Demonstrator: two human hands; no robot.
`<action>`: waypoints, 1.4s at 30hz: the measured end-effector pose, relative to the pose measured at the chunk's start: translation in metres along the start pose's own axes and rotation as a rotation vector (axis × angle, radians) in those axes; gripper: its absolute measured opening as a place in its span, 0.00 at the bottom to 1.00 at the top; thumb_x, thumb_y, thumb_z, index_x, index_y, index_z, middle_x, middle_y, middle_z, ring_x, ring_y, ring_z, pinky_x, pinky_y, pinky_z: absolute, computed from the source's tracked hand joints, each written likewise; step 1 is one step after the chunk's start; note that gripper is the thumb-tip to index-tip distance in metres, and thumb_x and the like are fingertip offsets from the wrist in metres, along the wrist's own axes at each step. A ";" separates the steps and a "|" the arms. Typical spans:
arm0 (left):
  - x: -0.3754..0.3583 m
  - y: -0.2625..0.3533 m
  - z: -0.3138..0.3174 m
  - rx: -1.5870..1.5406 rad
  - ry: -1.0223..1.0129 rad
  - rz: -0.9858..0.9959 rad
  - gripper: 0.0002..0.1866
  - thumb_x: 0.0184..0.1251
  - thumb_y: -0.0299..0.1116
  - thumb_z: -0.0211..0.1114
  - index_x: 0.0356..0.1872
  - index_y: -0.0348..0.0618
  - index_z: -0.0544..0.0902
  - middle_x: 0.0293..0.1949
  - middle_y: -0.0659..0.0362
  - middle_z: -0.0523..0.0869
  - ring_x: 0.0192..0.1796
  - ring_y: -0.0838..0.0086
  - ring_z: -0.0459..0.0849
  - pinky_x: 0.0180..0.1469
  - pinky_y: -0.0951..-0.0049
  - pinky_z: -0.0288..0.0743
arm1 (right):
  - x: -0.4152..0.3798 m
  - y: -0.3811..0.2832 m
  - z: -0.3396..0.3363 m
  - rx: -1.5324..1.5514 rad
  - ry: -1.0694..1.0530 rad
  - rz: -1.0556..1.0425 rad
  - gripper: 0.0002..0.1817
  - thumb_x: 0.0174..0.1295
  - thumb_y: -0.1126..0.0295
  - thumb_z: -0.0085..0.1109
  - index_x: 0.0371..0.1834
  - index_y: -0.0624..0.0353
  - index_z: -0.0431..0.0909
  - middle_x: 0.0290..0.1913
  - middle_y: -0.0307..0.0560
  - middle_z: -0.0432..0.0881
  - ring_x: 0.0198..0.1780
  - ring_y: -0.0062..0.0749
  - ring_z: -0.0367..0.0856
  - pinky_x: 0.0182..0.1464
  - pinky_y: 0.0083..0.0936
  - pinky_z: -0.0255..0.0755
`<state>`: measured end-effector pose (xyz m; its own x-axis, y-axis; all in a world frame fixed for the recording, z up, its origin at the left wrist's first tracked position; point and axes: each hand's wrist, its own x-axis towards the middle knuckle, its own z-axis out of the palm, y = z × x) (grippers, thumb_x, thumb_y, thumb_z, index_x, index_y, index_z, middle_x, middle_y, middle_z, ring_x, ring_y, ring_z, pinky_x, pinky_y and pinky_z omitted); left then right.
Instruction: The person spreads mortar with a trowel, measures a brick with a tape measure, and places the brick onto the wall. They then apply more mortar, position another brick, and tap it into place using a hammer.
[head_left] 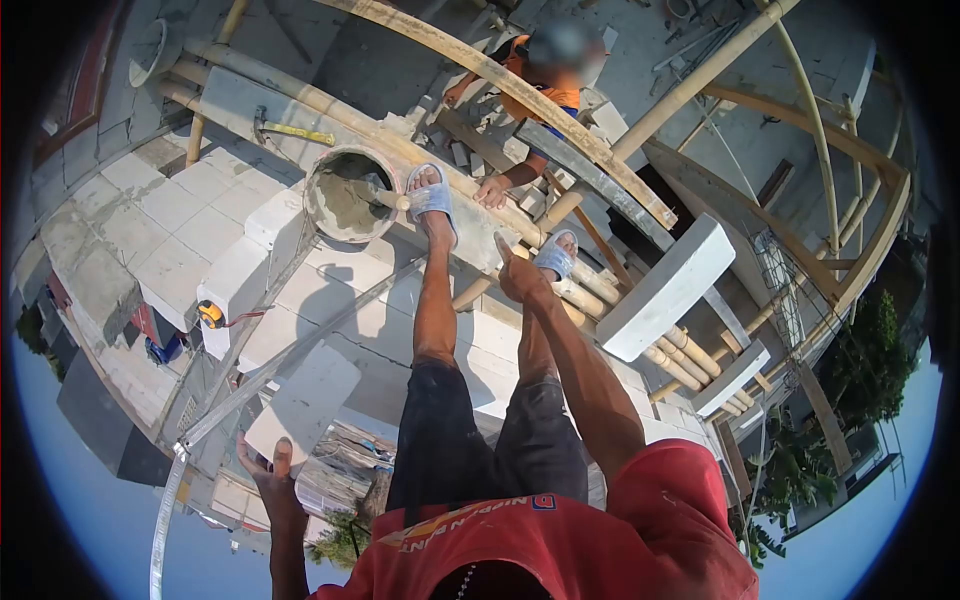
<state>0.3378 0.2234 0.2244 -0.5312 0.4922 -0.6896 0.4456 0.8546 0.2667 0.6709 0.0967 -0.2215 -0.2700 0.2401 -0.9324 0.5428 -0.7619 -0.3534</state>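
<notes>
My left hand point(275, 480) grips the lower end of a flat white block point(312, 395), with the thumb over its face and the fingers at its edge. My right hand point(522, 278) is in front of my shin, its index finger stretched out and the other fingers curled. I see nothing held in it. Beyond it, my sandalled feet stand on the bamboo scaffold point(480, 195). By my left foot is a bucket point(350, 225) of grey mortar, with a trowel handle point(388, 199) sticking out over its rim.
A co-worker in orange point(540, 75) rests a hand on the bamboo ahead. A hammer point(295, 131) lies on a plank. A tape measure point(210, 314) sits on the white block wall point(165, 210) at left. A large white block point(668, 290) stands at right, under curved wooden beams.
</notes>
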 end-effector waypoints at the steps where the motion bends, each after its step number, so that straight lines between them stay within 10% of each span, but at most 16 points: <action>1: 0.005 0.002 0.004 0.069 -0.021 0.080 0.52 0.67 0.48 0.71 0.81 0.47 0.45 0.70 0.44 0.67 0.71 0.56 0.70 0.71 0.55 0.66 | -0.016 -0.039 -0.027 -0.064 0.131 0.040 0.47 0.63 0.72 0.55 0.85 0.49 0.43 0.56 0.66 0.84 0.56 0.57 0.86 0.58 0.46 0.79; 6: 0.022 0.021 0.019 0.220 -0.120 0.243 0.49 0.69 0.45 0.70 0.81 0.45 0.46 0.72 0.42 0.66 0.71 0.58 0.69 0.73 0.57 0.63 | 0.027 -0.078 -0.080 0.010 0.070 0.066 0.49 0.63 0.74 0.55 0.86 0.43 0.41 0.58 0.59 0.85 0.58 0.52 0.86 0.59 0.46 0.79; 9: 0.024 0.027 0.035 0.125 -0.163 0.215 0.47 0.71 0.40 0.67 0.81 0.41 0.46 0.72 0.40 0.66 0.70 0.58 0.70 0.73 0.59 0.62 | 0.039 -0.081 -0.089 0.012 0.133 0.030 0.46 0.65 0.73 0.50 0.86 0.42 0.40 0.53 0.71 0.84 0.37 0.46 0.91 0.40 0.41 0.84; 15: 0.012 0.035 0.066 0.030 -0.203 0.071 0.44 0.74 0.38 0.65 0.80 0.42 0.47 0.69 0.43 0.68 0.69 0.60 0.71 0.70 0.61 0.68 | 0.075 -0.041 -0.053 -0.056 0.290 -0.059 0.47 0.64 0.71 0.53 0.85 0.54 0.40 0.52 0.69 0.85 0.47 0.52 0.88 0.48 0.43 0.81; 19: 0.010 0.027 0.086 -0.027 -0.244 -0.079 0.47 0.74 0.51 0.63 0.79 0.42 0.43 0.65 0.47 0.67 0.66 0.57 0.74 0.62 0.57 0.77 | 0.029 -0.048 -0.042 0.319 0.104 0.014 0.47 0.66 0.59 0.58 0.85 0.56 0.43 0.63 0.74 0.79 0.63 0.58 0.82 0.62 0.43 0.75; 22: 0.008 0.031 0.113 -0.092 -0.264 -0.111 0.46 0.74 0.47 0.64 0.79 0.43 0.43 0.65 0.45 0.68 0.67 0.56 0.74 0.62 0.55 0.77 | 0.023 -0.032 0.000 0.701 0.155 -0.186 0.52 0.70 0.42 0.57 0.85 0.59 0.40 0.48 0.59 0.85 0.46 0.43 0.86 0.45 0.37 0.80; 26: 0.008 0.023 0.131 -0.058 -0.305 -0.125 0.44 0.75 0.43 0.63 0.79 0.45 0.42 0.68 0.43 0.68 0.68 0.55 0.74 0.63 0.53 0.78 | -0.066 -0.054 -0.008 1.141 -0.210 -0.104 0.54 0.67 0.28 0.51 0.84 0.54 0.46 0.75 0.58 0.67 0.64 0.46 0.79 0.64 0.38 0.76; 33: 0.037 0.015 0.189 0.082 -0.410 0.060 0.57 0.65 0.42 0.75 0.81 0.40 0.39 0.60 0.39 0.74 0.58 0.61 0.80 0.56 0.66 0.78 | -0.107 -0.045 0.007 1.343 -0.411 -0.325 0.50 0.68 0.35 0.59 0.83 0.55 0.52 0.76 0.52 0.65 0.72 0.37 0.70 0.71 0.38 0.71; 42: 0.159 0.031 0.343 -0.060 -0.699 0.004 0.49 0.60 0.44 0.76 0.77 0.39 0.58 0.64 0.51 0.75 0.65 0.65 0.77 0.64 0.64 0.74 | -0.066 0.003 0.000 1.663 0.092 -0.182 0.38 0.61 0.51 0.73 0.70 0.55 0.70 0.64 0.43 0.74 0.66 0.31 0.69 0.64 0.39 0.69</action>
<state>0.5144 0.2718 -0.1079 0.0673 0.2907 -0.9544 0.3957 0.8704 0.2930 0.6901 0.0783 -0.1608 -0.1537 0.3771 -0.9133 -0.8799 -0.4728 -0.0471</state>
